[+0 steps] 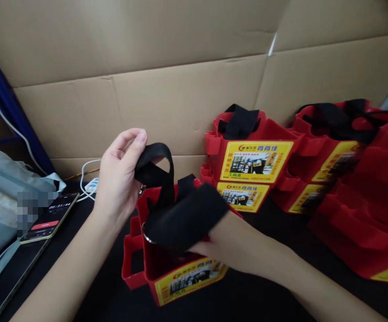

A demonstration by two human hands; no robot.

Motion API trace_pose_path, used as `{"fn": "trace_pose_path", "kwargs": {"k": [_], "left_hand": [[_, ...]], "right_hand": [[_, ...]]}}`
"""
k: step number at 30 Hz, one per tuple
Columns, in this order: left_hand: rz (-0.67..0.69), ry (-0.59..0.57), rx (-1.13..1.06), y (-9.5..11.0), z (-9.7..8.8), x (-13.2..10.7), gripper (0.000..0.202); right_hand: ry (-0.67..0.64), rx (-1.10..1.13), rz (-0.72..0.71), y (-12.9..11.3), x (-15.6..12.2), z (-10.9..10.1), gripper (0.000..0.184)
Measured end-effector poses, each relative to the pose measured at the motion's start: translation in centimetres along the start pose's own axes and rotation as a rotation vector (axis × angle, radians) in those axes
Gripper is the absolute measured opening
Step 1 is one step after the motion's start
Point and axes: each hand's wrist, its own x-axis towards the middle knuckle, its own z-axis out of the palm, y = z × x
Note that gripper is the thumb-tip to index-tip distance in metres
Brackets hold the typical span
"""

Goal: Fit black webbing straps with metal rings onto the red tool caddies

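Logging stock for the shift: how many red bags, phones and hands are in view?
Red bags: 6, far-right pile blurred
Phone: 1
Hands: 2, left hand and right hand, both on one black strap
Total: 9

1. Near red bag point(136, 268): its yellow label point(190, 279) has a red Chinese headline, too blurred to read.
2. Phone point(51, 217), left of the near red bag: the screen shows a timer, 00:31:44.
3. Upper label point(257, 162), behind and right of the near red bag: a round logo, then large red Chinese characters. The green characters at lower left are too small to read for certain.
4. Lower label point(243, 197), just beneath the upper label: the same print.
5. Far labels point(336, 162), further right of the near red bag: unreadable.
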Motion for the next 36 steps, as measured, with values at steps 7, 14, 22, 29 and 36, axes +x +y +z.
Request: {"fn": "trace_pose_path", "kwargs": {"k": [7,14,22,29,36], "left_hand": [[-0.146,-0.19,-0.048,-1.3,1.6,-1.0,0.012],[0.204,-0.19,0.617,-0.8,0.4,-0.9,0.03],[0.154,-0.567,1.087,0.8,0.6,-3.1,0.011],[-0.066,-0.725,0.78,-0.1,-0.8,-0.8,0.006],[-0.027,-0.679,0.819,-1.0,-0.6,-1.2,0.004]], "right_hand": [[0.079,0.216,-0.043,-0.7,0.7,1.2,0.044],[0.19,0.572,0.206,0.1,1.1,0.6,0.034],[0.201,0.673,0.299,-0.2,0.7,-0.4,0.041],[0.288,0.805,0.395,-0.2,0.8,-1.2,0.027],[0.387,0.914,0.349,0.6,1.0,-0.7,0.022]]}}
